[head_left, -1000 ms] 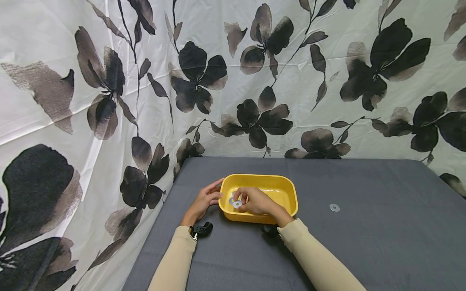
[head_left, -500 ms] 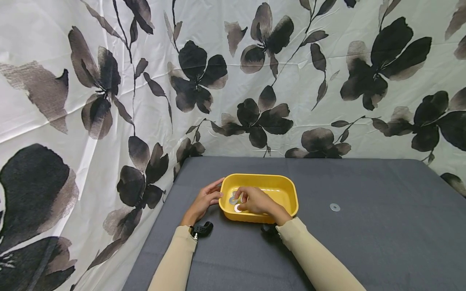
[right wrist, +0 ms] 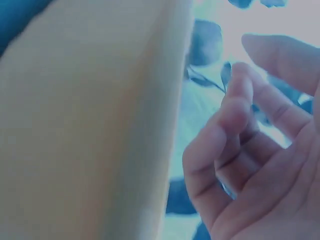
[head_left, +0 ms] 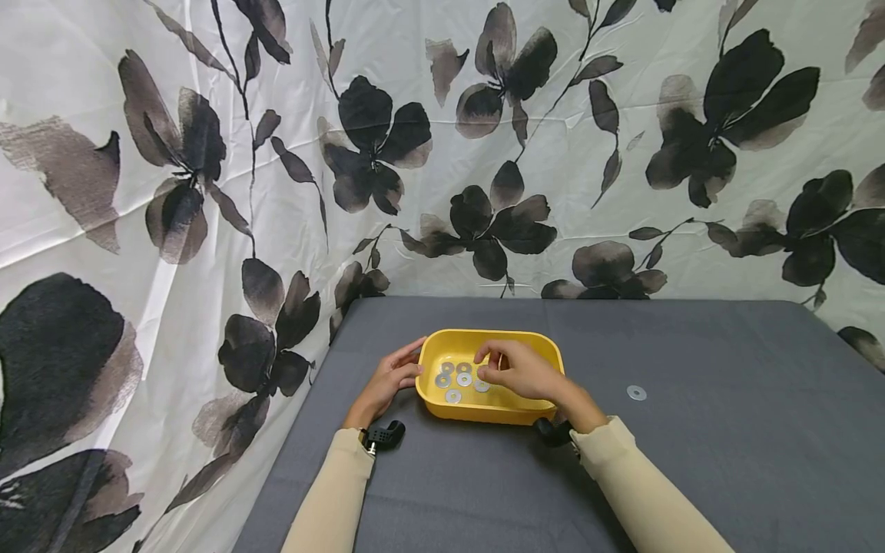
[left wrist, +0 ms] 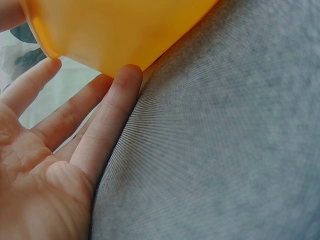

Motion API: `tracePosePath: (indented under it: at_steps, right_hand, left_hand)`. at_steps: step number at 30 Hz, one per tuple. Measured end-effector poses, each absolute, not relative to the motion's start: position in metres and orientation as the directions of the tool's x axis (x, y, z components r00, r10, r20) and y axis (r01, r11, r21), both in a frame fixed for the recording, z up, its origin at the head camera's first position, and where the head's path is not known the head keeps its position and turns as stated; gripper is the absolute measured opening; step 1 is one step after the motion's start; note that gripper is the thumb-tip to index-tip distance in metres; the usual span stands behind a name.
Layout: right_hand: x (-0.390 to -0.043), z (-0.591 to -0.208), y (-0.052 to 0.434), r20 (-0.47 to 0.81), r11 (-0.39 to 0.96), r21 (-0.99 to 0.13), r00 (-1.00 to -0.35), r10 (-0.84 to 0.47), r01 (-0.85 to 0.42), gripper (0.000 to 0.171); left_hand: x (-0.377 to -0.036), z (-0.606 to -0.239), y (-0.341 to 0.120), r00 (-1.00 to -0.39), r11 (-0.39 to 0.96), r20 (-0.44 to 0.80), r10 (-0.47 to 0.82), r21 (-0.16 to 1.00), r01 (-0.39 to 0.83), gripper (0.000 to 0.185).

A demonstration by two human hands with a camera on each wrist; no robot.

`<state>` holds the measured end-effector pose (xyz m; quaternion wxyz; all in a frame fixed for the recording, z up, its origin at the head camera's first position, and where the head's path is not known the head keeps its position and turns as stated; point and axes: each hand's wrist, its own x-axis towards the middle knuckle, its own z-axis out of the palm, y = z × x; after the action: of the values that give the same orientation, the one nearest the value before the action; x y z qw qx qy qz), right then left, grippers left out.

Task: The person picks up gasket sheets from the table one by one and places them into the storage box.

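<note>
A yellow plastic tub (head_left: 498, 413) stands on the grey table. Several flat metal washers (head_left: 452, 396) lie apart on its floor, towards the left end. My left hand (head_left: 382, 388) rests against the tub's left end; in the left wrist view its fairly straight fingers touch the yellow wall. Over the tub's right half is my right hand (head_left: 522, 372), its fingers loosely bent. The right wrist view shows a gap between its thumb (right wrist: 285, 57) and forefinger, with nothing held there. One washer near the right fingertips is partly hidden by them.
A single washer (head_left: 636, 393) lies on the grey table (head_left: 726, 430) right of the tub. Floral fabric (head_left: 608, 177) hangs behind the table and along its left side. Each wrist wears a black camera (head_left: 387, 435).
My right hand has shifted right inside the tub, uncovering several washers. A washer that was at its fingertips now lies on the tub floor. My left hand stays put.
</note>
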<state>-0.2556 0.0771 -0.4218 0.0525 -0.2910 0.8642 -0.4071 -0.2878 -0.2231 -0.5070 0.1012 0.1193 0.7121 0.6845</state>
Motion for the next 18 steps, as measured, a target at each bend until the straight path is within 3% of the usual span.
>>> tracePosePath:
  at_steps: [5, 18]
  right_hand:
    - [-0.251, -0.414, 0.118, 0.191, 0.512, -0.708, -0.830, -0.523, -0.486, 0.015]
    - [-0.248, -0.417, 0.229, 0.136, 0.674, -0.656, -0.931, -0.337, -0.340, 0.021]
  left_hand:
    - [-0.288, -0.507, -0.223, -0.953, 0.043, 0.011, 0.303, 0.999, 0.025, 0.062]
    - [-0.286, -0.505, -0.223, -0.952, 0.038, 0.013, 0.305, 0.999, 0.025, 0.061]
